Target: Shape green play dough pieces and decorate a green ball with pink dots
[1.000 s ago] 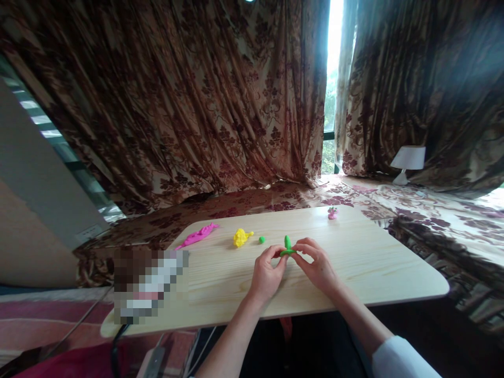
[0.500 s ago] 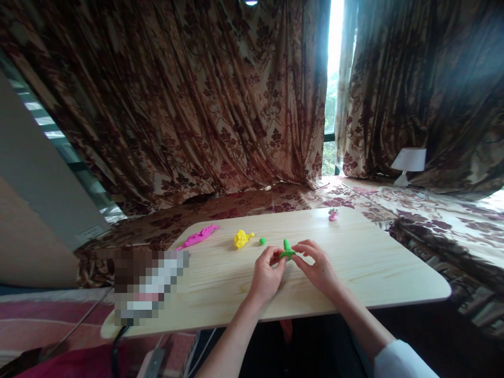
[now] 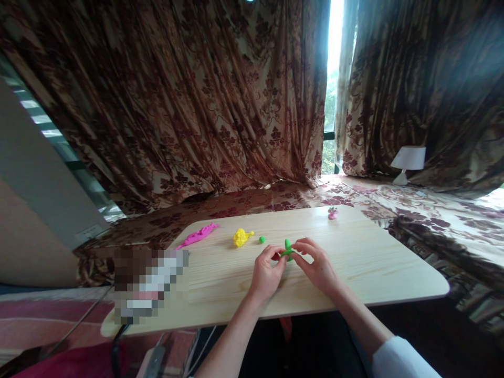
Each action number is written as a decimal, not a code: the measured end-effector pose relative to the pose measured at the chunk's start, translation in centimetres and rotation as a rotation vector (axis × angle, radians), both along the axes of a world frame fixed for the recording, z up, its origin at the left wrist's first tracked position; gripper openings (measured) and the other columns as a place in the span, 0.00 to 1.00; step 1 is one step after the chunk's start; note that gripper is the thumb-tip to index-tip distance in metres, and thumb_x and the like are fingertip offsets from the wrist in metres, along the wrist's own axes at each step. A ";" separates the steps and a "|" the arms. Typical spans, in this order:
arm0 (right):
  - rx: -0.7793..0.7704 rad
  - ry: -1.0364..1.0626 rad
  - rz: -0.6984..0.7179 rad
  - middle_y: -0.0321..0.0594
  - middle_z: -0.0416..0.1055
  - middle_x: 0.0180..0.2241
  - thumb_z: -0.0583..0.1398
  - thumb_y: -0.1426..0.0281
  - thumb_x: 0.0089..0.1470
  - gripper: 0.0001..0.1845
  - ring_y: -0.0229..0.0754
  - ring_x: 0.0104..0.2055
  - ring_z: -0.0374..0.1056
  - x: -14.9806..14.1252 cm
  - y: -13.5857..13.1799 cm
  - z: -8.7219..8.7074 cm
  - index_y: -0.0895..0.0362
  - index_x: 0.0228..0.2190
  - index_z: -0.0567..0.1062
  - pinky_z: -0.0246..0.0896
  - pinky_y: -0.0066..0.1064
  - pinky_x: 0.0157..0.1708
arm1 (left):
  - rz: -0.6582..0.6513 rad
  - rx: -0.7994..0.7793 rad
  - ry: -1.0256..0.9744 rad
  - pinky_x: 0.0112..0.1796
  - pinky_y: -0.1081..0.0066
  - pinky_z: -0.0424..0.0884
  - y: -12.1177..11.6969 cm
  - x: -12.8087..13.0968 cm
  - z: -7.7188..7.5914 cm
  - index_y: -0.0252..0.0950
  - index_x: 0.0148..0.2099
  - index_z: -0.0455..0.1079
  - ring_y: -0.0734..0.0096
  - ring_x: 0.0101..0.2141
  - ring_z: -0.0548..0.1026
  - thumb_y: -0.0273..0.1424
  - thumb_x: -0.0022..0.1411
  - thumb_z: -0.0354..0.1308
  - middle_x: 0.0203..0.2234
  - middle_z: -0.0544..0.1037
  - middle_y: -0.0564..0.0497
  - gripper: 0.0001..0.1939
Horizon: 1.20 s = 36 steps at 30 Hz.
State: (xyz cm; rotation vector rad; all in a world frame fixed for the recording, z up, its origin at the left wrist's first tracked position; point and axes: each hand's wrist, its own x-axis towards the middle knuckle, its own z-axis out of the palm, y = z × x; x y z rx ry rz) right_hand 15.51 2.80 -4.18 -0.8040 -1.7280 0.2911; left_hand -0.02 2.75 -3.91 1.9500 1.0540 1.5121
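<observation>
Between my two hands is a piece of green modelling clay (image 3: 287, 245), with one lobe standing up and a flatter part spread below it. My left hand (image 3: 268, 269) pinches its left side between thumb and fingers. On the other side, my right hand (image 3: 318, 265) grips the right edge with thumb and forefinger. A small green clay ball (image 3: 262, 239) lies on the table just beyond my left hand. Further left sits a lumpy yellow clay piece (image 3: 241, 237) with a thin tail pointing right. Fingertips partly cover the lower part of the held clay.
The pale wooden table (image 3: 378, 262) has rounded corners. A long magenta clay strip (image 3: 199, 235) lies at its far left, and a small pink figure (image 3: 333, 212) stands near the back edge. A blurred-out object (image 3: 153, 286) occupies the left end. Behind are a white lamp (image 3: 408, 158) and patterned curtains (image 3: 236, 105).
The green clay's upright lobe and lower part look slightly reshaped or turned between my fingers. Both hands stay almost in place, and the other pieces have not moved on the table.
</observation>
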 end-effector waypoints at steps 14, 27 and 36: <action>-0.004 -0.003 0.003 0.39 0.69 0.31 0.57 0.71 0.53 0.08 0.42 0.35 0.67 0.1 0.0 -0.1 0.52 0.35 0.76 0.65 0.35 0.36 | -0.039 -0.019 -0.021 0.34 0.72 0.69 -0.1 0.0 0.1 0.39 0.40 0.74 0.69 0.34 0.72 0.31 0.57 0.54 0.33 0.75 0.49 0.10; -0.006 0.002 0.008 0.39 0.70 0.31 0.57 0.71 0.53 0.06 0.42 0.35 0.67 0.0 0.0 0.0 0.53 0.33 0.75 0.64 0.35 0.36 | -0.074 -0.009 -0.017 0.36 0.71 0.71 -0.1 0.3 0.0 0.38 0.39 0.73 0.69 0.35 0.72 0.30 0.56 0.55 0.32 0.73 0.49 0.09; -0.026 -0.005 0.018 0.39 0.68 0.32 0.57 0.73 0.53 0.07 0.41 0.34 0.66 0.0 0.0 -0.1 0.53 0.35 0.73 0.64 0.34 0.35 | -0.053 -0.006 -0.022 0.39 0.69 0.71 -0.1 0.1 -0.1 0.37 0.39 0.72 0.70 0.35 0.73 0.28 0.56 0.54 0.34 0.75 0.49 0.08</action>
